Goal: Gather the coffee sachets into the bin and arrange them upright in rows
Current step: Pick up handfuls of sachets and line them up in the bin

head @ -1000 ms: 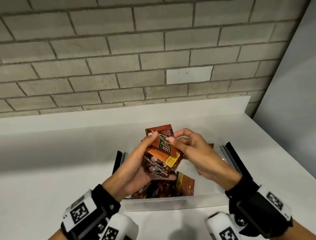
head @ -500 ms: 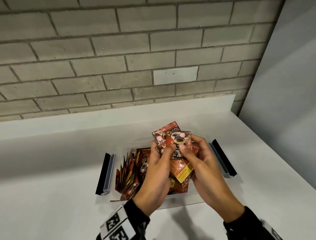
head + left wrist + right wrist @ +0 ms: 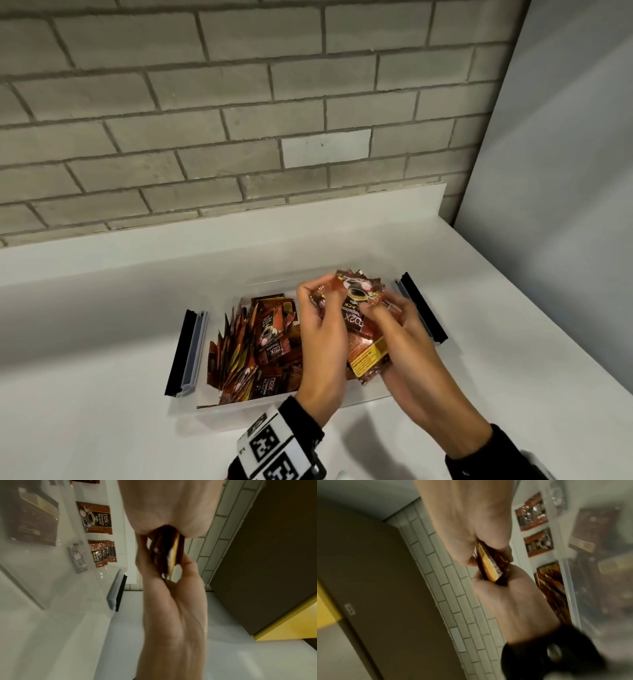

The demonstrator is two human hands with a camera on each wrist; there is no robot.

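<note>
Both hands hold a stack of sachets (image 3: pixel 363 329) above the right part of the bin (image 3: pixel 294 404), long side pointing away from the person, yellow labels at the near end. The left hand (image 3: pixel 325 346) and right hand (image 3: pixel 407 346) have fingers curled around the stack. The sachets are glossy brown foil with toothed edges. The bin is clear plastic with black handles (image 3: pixel 180 353). More sachets (image 3: pixel 246 346) stand leaning at its left side; their number is hard to see.

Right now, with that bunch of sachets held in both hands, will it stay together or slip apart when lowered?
The bunch of sachets looks glossy and already fanned unevenly, so it probably slides. The left hand and right hand pinch it from both sides, which likely contains that.
</note>
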